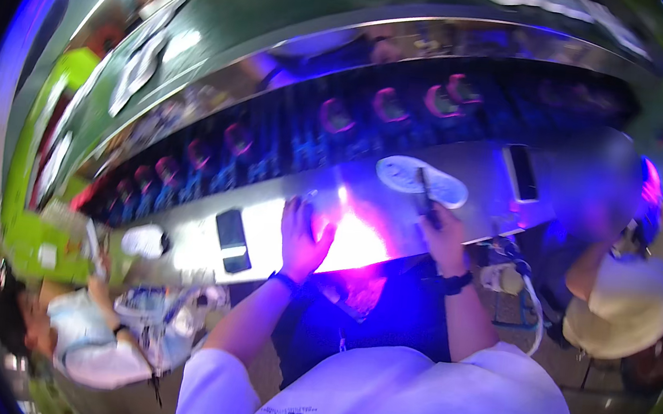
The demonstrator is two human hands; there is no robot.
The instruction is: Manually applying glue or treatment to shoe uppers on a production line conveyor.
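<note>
My left hand (301,238) rests on the brightly lit metal worktop (181,249), its thumb apart from the fingers, holding nothing. My right hand (445,237) is closed around a slim dark stick-like tool (427,197); blur hides its exact kind. The tool's far end reaches over a white shoe sole (402,174), which lies on the worktop just beyond this hand. Whether the tool touches the sole I cannot tell. A strong white and pink glow lies on the worktop between my hands.
One dark phone (232,241) lies left of my left hand, another (522,173) right of the sole. A row of dark shoes (336,116) stands along the far side. People sit at left (95,340) and right (620,306). A pale hose (535,309) hangs at right.
</note>
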